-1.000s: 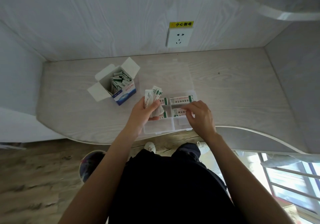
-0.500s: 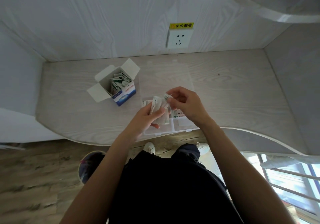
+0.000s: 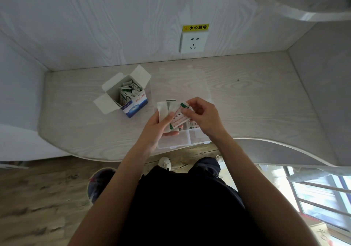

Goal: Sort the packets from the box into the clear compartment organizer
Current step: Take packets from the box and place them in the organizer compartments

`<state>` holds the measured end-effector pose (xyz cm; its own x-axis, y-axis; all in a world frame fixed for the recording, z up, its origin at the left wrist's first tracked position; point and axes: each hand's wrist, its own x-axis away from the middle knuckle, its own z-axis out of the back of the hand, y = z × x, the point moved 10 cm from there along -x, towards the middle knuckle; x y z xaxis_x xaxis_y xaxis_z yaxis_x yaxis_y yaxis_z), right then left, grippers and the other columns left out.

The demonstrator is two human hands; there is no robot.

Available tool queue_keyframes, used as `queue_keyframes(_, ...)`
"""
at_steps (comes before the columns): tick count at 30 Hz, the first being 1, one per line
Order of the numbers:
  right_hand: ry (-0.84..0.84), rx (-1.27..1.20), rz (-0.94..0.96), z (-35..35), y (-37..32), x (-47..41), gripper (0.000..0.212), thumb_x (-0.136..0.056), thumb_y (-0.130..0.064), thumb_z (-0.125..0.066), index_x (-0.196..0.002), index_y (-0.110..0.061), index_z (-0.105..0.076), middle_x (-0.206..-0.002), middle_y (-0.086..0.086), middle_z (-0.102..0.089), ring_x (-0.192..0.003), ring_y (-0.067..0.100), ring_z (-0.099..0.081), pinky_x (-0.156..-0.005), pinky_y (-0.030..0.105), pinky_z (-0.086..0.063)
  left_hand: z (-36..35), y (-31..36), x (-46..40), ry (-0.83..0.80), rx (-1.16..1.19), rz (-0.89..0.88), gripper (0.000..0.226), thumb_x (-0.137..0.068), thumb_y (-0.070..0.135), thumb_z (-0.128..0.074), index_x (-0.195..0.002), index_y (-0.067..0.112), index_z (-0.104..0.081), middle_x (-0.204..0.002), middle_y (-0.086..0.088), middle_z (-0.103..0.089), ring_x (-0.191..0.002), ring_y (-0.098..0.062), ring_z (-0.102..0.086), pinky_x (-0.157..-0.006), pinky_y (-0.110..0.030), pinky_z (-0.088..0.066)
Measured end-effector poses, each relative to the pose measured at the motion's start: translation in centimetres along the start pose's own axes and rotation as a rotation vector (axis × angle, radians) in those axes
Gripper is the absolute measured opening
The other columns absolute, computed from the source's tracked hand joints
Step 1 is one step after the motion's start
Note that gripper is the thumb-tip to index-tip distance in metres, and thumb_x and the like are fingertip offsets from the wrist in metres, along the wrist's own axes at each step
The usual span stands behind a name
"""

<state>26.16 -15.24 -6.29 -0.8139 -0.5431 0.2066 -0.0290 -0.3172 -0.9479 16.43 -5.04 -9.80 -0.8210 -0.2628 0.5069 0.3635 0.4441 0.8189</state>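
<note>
A: Nearest item?
B: Clear compartment organizer (image 3: pixel 182 141), at the near edge of the desk (image 3: pixel 256 103), front wall overhanging slightly. Near compartments bare as far as visible; printed packets (image 3: pixel 191 126) lying in the middle ones, partly hidden under the hands.

A: Above it?
B: Left hand (image 3: pixel 158 126), fingers and thumb curled round a fanned bunch of packets (image 3: pixel 164 111), ends pointing toward the far edge. Right hand (image 3: pixel 204 115), fingertips pinching the top packet (image 3: pixel 179 117) of that bunch. Long axis running from near-left up to far-right, upper corner under the right fingertips, lower end lying against the left thumb.

A: Nearer hand for the placing?
B: Right, by judgement; open compartments directly below and just nearer. Left thumb probably needing to ease before the packet slides free.

A: Obstacles?
B: None seen between packet and organizer; risk of dragging a second packet along.

A: Farther back?
B: Open box (image 3: pixel 126 95), flaps spread, more packets standing inside, to the left and well apart from the hands. Beyond, a wall socket (image 3: pixel 193 42) with yellow warning label (image 3: pixel 195 27) above the far edge.
</note>
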Motion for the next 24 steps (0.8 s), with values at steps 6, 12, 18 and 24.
queue_keyframes(6, 0.015, -0.062, -0.045, 0.4, 0.6, 0.3, 0.018, -0.082, -0.01, -0.07, -0.099, -0.01, -0.066, -0.09, 0.011, -0.07, -0.081, 0.023, -0.067, -0.067, 0.032, -0.058, 0.5, 0.1, -0.3, 0.044, -0.039, -0.019, 0.028, -0.086, 0.021, -0.061, -0.113, 0.022, -0.058, -0.104, -0.005, -0.067, -0.097, -0.021, -0.065, -0.077, -0.033, -0.054)
queue_keyframes(12, 0.028, -0.064, -0.046, 1.0, 0.7, 0.2, 0.03, -0.082, -0.011, -0.07, -0.11, -0.011, -0.061, -0.084, 0.009, -0.071, -0.074, 0.015, -0.068, -0.063, 0.027, -0.057, 0.9, 0.8, -0.4, 0.07, -0.07, -0.069, 0.025, -0.086, 0.013, -0.063, -0.108, 0.025, -0.059, -0.098, -0.001, -0.069, -0.087, -0.013, -0.068, -0.069, -0.025, -0.056)
queue_keyframes(18, 0.093, -0.131, -0.064, 4.4, 1.4, -0.2, 0.029, -0.088, -0.007, -0.062, -0.114, -0.02, -0.059, -0.087, 0.011, -0.063, -0.077, 0.015, -0.07, -0.066, 0.023, -0.057, 2.0, 1.2, -0.4, 0.111, -0.096, -0.116, 0.032, -0.088, 0.01, -0.06, -0.119, 0.006, -0.053, -0.104, -0.01, -0.068, -0.083, -0.018, -0.07, -0.067, -0.026, -0.057)
queue_keyframes(24, 0.152, 0.006, -0.114, 7.3, 4.0, -1.5, 0.013, -0.087, -0.009, -0.064, -0.099, -0.014, -0.063, -0.085, 0.007, -0.061, -0.082, 0.024, -0.069, -0.065, 0.026, -0.058, 3.9, 1.3, -0.4, 0.179, -0.088, -0.152, 0.028, -0.09, 0.009, -0.058, -0.117, 0.01, -0.053, -0.101, -0.005, -0.067, -0.075, -0.012, -0.07, -0.064, -0.022, -0.056)
